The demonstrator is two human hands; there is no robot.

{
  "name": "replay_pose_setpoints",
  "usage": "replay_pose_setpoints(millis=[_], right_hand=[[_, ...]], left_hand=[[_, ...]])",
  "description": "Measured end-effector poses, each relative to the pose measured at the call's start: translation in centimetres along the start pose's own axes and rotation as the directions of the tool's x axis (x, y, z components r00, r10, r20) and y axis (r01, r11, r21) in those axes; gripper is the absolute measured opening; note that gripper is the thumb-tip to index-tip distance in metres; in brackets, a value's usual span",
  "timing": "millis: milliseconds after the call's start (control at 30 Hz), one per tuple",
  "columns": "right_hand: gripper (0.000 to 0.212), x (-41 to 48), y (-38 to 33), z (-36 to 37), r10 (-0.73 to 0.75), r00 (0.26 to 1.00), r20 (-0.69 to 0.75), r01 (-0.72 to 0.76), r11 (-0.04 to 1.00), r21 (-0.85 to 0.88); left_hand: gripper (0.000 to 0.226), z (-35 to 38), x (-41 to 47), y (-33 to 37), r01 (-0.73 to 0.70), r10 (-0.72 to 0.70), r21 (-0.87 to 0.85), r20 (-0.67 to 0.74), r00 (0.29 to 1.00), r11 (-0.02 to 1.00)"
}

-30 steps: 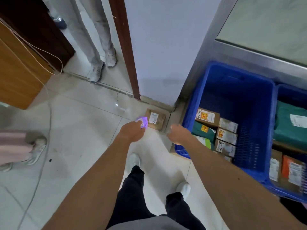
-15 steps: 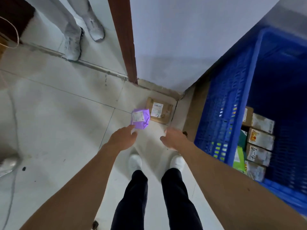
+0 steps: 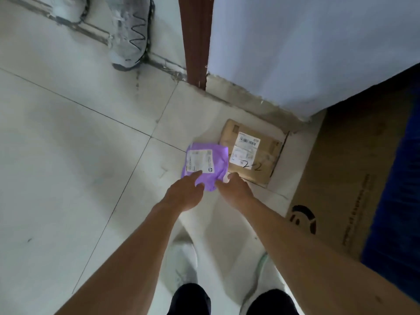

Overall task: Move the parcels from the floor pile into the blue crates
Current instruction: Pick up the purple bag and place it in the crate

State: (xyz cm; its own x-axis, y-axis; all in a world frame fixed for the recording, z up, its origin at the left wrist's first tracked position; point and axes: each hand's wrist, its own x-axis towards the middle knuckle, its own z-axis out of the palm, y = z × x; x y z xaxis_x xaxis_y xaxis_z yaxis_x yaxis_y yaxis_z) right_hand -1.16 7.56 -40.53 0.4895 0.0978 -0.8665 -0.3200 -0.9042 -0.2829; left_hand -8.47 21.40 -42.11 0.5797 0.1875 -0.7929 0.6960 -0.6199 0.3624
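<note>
- the purple parcel [image 3: 205, 163], a soft bag with a white label on top, lies flat on the tiled floor [image 3: 68, 155].
- the left hand [image 3: 181, 194] reaches to the near edge of the purple parcel. its fingers are stretched forward and one fingertip lies on the lower corner of the label.
- the right hand [image 3: 235, 189] is at the near right corner of the purple parcel, with the fingertips touching its edge.
- the two hands are close together, with only the near tip of the purple parcel between them. i cannot tell if either hand already pinches the bag or only touches it.
- the brown parcel [image 3: 252, 153], marked "2-2" by hand under its label, lies just right of the purple parcel. their edges touch, and the purple one seems to overlap it a little.
- right of the purple parcel, past the brown one, is a cardboard sheet [image 3: 341, 178], and behind that the dark side of the blue crate [image 3: 397, 178].
- beyond the purple parcel stand a brown door post [image 3: 195, 42] and a white wall [image 3: 295, 42].
- far beyond it to the left is another person's grey shoe [image 3: 129, 35].
- nearer than the purple parcel are the person's own white shoes [image 3: 181, 267].
</note>
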Motion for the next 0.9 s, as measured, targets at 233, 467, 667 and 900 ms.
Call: replay_pose_setpoints(millis=[233,467,667,900], right_hand=[[0.034,7.2,-0.1,3.6,0.085,0.996,-0.012,-0.073,0.921,0.382],[0.018,7.4,-1.3,3.9,0.121,0.993,0.007,-0.104,0.822,0.560],[0.024,2.5,-2.9,0.9,0.108,0.993,0.056,-0.117,0.716,0.689],[0.024,-7.6,-4.2,-4.7,0.096,0.994,0.051,-0.098,0.589,0.802]], left_hand=[[0.056,3.5,4.6,-2.4,-0.082,0.079,0.056,0.044,0.996,0.995],[0.054,1.4,4.2,-2.4,-0.084,0.081,0.061,0.050,0.995,0.995],[0.057,-1.3,0.4,-0.8,-0.070,0.070,0.102,0.007,0.998,0.992],[0.061,-7.0,-7.6,5.0,-0.043,0.043,-0.124,-0.007,0.999,0.991]])
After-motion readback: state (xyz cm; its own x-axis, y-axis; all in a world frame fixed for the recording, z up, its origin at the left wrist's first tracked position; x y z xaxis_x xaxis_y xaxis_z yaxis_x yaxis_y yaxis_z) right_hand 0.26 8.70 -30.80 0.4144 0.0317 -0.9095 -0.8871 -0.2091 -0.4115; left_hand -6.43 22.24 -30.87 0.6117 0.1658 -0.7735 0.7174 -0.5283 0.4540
